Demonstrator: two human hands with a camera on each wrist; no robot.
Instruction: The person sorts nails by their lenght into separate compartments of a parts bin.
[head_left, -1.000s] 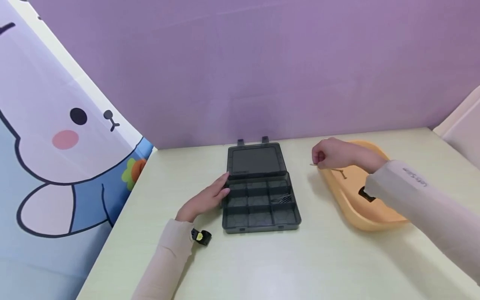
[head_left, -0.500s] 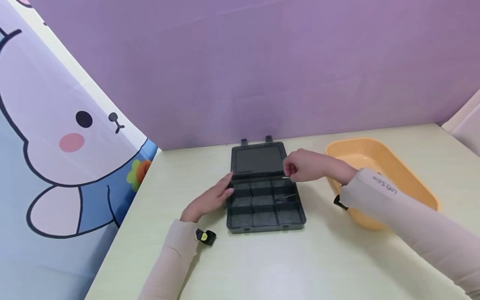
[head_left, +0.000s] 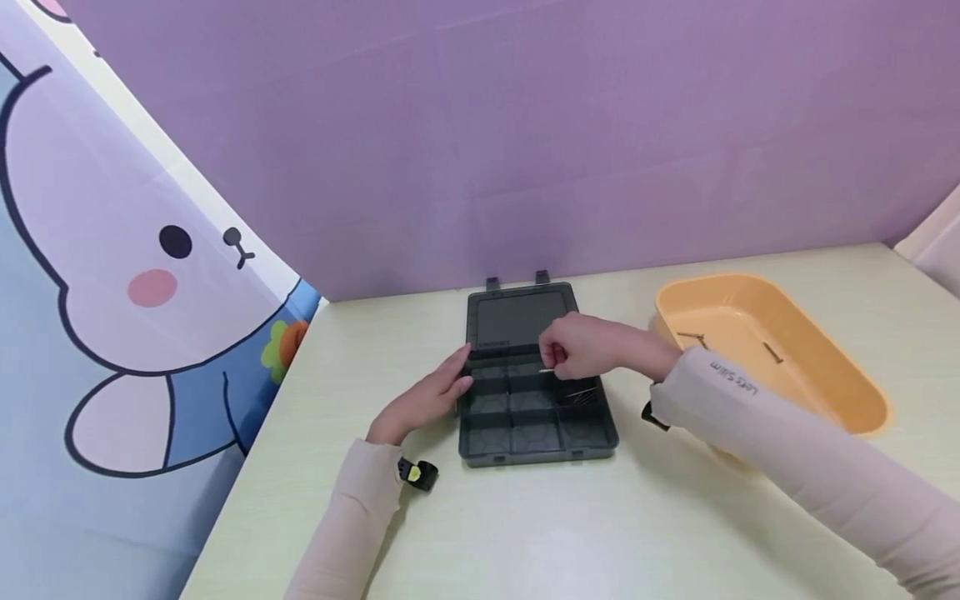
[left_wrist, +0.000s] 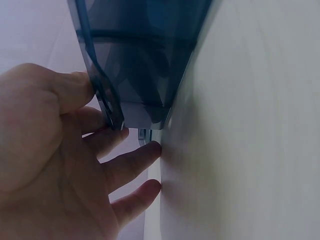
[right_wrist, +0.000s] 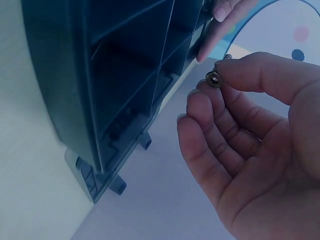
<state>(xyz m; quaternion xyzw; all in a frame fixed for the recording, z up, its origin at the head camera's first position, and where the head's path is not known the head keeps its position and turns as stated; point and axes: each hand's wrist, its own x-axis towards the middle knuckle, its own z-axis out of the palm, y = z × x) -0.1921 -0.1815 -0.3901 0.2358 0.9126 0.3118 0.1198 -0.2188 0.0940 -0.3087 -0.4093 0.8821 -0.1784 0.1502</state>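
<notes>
A dark translucent compartment box [head_left: 536, 457] lies on the table with its lid [head_left: 517, 321] folded back flat. My left hand [head_left: 423, 400] rests against the box's left side, thumb at the rim; in the left wrist view its fingers [left_wrist: 132, 165] extend loosely past the hinge corner. Above the box's back compartments, my right hand [head_left: 585, 346] pinches a screw [right_wrist: 214, 79] between thumb and fingertips. The screw's round socketed head faces the right wrist camera. Several thin screws [head_left: 577, 397] lie in the middle right compartment, partly shaded by the right hand.
To the right stands a yellow-orange plastic tray [head_left: 832, 350], partly covered by the right sleeve. More screws [head_left: 772, 352] lie inside it. A purple cloth [head_left: 525, 150] closes off the back of the table, and a cartoon-printed cloth [head_left: 150, 333] hangs at left.
My right hand has travelled left from the tray's edge to over the box, carrying the screw. The left hand keeps its place at the box's side, while the view has shifted slightly.
</notes>
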